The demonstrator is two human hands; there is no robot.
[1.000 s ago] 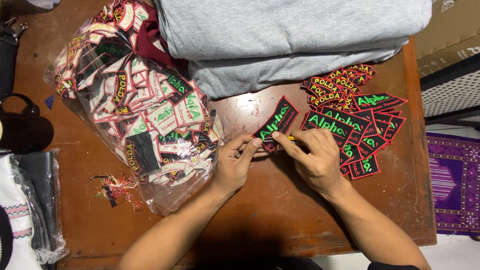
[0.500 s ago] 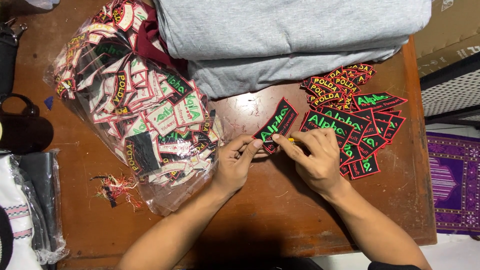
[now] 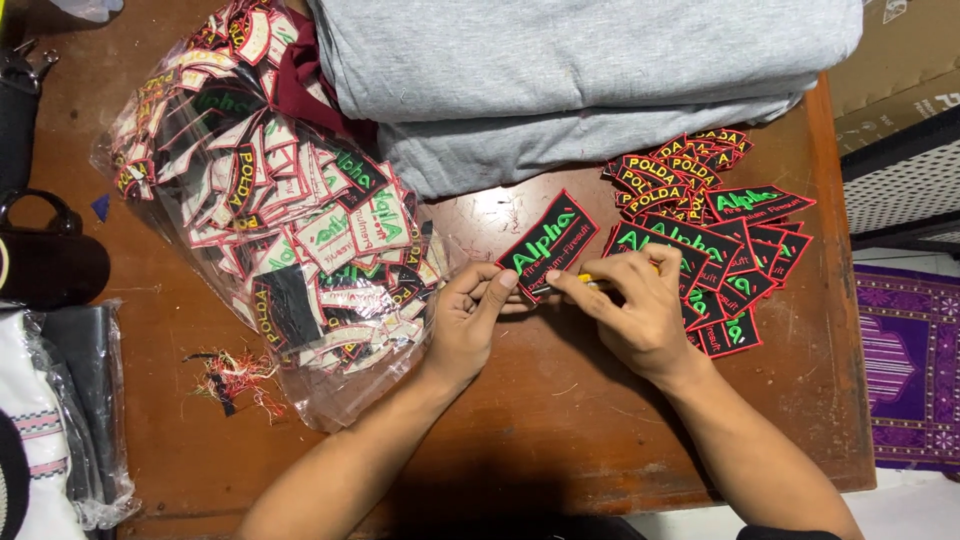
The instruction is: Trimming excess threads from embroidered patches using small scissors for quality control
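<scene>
My left hand [image 3: 470, 320] pinches the lower corner of a black embroidered patch [image 3: 548, 244] with green lettering and a red border, which lies tilted on the brown wooden table [image 3: 520, 440]. Against that same edge, my right hand [image 3: 628, 308] holds a small yellow-handled tool [image 3: 592, 281]; its tip is hidden by my fingers. A pile of similar patches [image 3: 720, 250] lies just right of my right hand.
A clear plastic bag [image 3: 260, 220] stuffed with patches sits to the left. Folded grey garments [image 3: 580, 70] lie at the back. A tuft of cut threads [image 3: 228, 378] lies near the bag. A black mug [image 3: 50, 265] stands at the left edge.
Both hands stay on the patch; the fingers have shifted only slightly along its lower edge.
</scene>
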